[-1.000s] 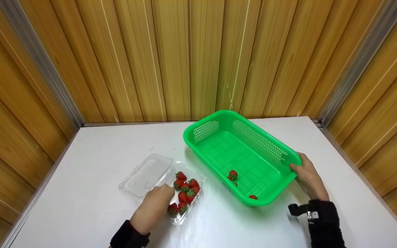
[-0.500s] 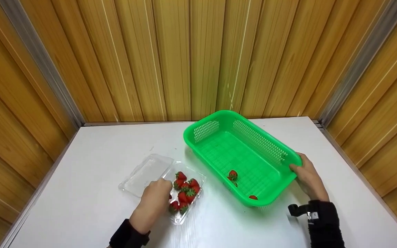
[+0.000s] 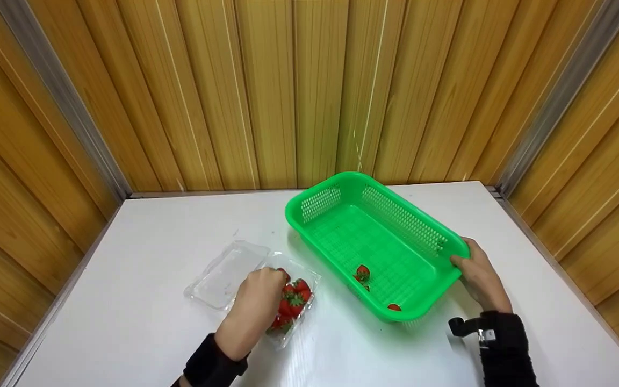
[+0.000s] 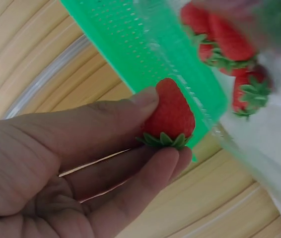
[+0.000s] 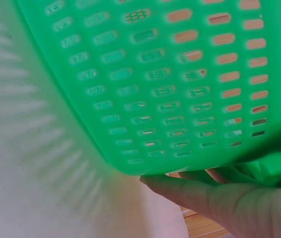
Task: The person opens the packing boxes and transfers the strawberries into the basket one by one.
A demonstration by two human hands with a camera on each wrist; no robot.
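In the left wrist view, my left hand (image 4: 96, 148) pinches a strawberry (image 4: 170, 114) between thumb and fingertips, its green leaves turned toward the fingers. From the head view, that hand (image 3: 258, 301) is over a clear plastic box (image 3: 309, 274) holding several more strawberries (image 3: 294, 301); the hand hides the pinched one. My right hand (image 3: 481, 277) grips the near right corner of a green basket (image 3: 342, 260), thumb over the rim. Its fingers (image 5: 180, 191) lie under the perforated wall in the right wrist view. Several strawberries (image 3: 362, 271) lie inside the basket along its near side.
The box's clear lid (image 3: 229, 274) lies folded back on its left, on the white table (image 3: 153, 252). Wood-patterned walls (image 3: 320, 97) enclose the table at the back and both sides.
My left hand has risen and moved right across the box, now covering some strawberries that were visible before. The right hand and the basket stay put.
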